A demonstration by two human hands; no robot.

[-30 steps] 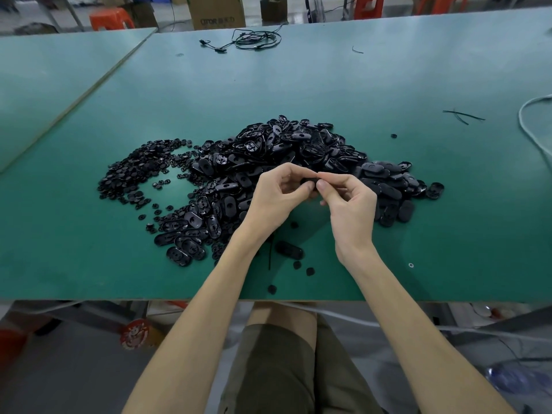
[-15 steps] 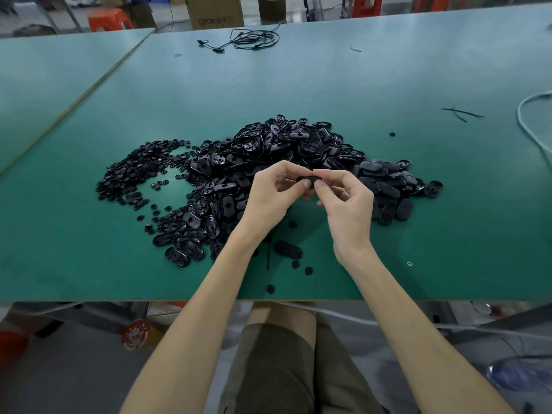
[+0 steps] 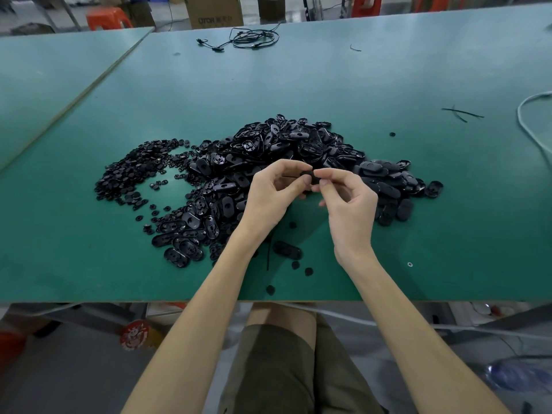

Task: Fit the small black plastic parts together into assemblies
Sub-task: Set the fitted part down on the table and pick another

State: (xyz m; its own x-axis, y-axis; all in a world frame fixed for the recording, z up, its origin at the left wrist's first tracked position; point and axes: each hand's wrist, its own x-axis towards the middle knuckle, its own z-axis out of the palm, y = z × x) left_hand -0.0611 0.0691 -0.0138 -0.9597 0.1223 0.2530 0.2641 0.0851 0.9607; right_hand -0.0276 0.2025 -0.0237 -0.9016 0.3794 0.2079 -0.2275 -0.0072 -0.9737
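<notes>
Where my fingertips meet, my left hand (image 3: 268, 192) and right hand (image 3: 349, 204) both pinch one small black part (image 3: 307, 176), held above the table (image 3: 328, 85) at the near side of the pile (image 3: 283, 150). That pile of oval shells lies mid-table, with a spread of small round pieces (image 3: 134, 174) to its left. A black cable (image 3: 254, 40) lies coiled at the far edge, and a white cable (image 3: 531, 115) curves in at the right. Beyond stand a cardboard box (image 3: 213, 10), its contents hidden, and an orange stool (image 3: 107, 20).
</notes>
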